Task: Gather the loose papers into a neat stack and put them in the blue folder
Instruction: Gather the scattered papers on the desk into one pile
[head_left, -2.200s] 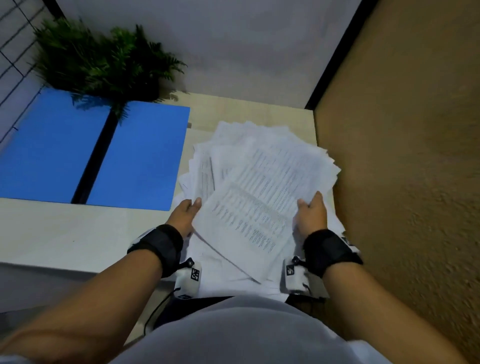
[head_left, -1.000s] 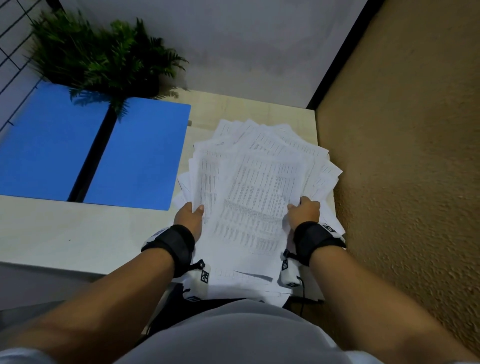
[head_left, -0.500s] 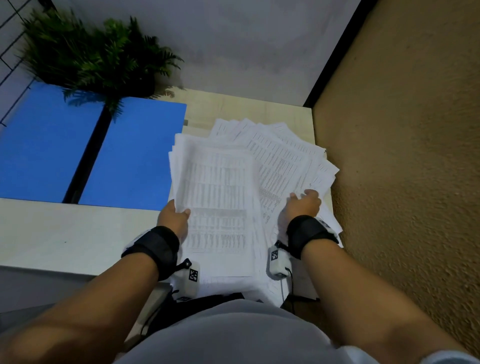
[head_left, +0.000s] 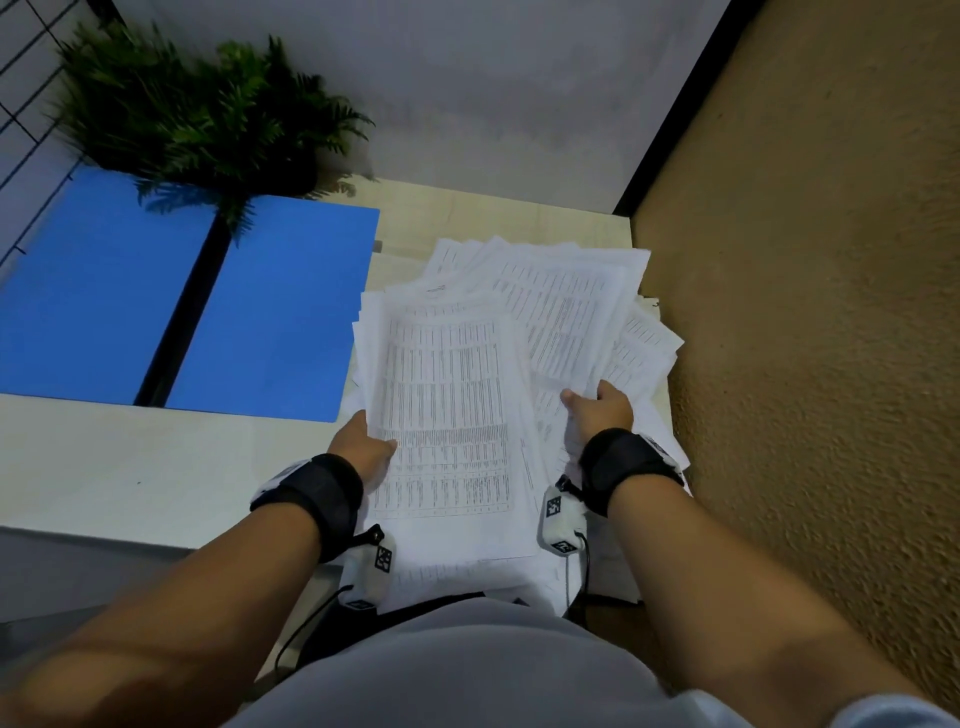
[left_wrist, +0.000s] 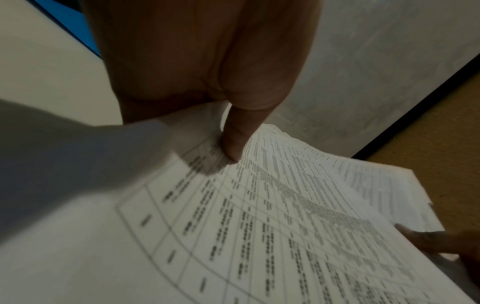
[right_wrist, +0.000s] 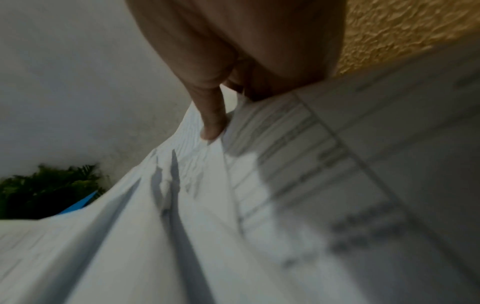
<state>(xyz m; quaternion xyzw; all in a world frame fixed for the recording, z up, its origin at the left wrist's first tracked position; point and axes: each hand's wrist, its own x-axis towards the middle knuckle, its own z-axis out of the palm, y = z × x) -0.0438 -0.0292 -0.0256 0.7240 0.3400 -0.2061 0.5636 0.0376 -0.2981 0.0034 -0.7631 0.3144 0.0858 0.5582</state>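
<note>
White printed papers (head_left: 447, 410) half-squared on pale table (head_left: 130, 467): left hand (head_left: 363, 447) pinches the aligned bundle, right hand (head_left: 597, 410) pinches fanned sheets beside it. Open blue plastic folder (head_left: 270, 312) just left, unfilled; squaring and filing remain.

The papers (head_left: 447, 405) are white, printed with grey-black tables of fine rows and ruled columns. The folder (head_left: 270, 312) lies open in 2 bright blue panels split by a black spine (head_left: 179, 312). The plant (head_left: 197, 119) is dark green. The desk (head_left: 130, 467) is pale cream with a light wood grain at the back. The wall (head_left: 831, 312) to the right is ochre-brown and stippled; the rear wall (head_left: 493, 93) is plain grey-white. Both wrist straps (head_left: 311, 493) are black.
</note>
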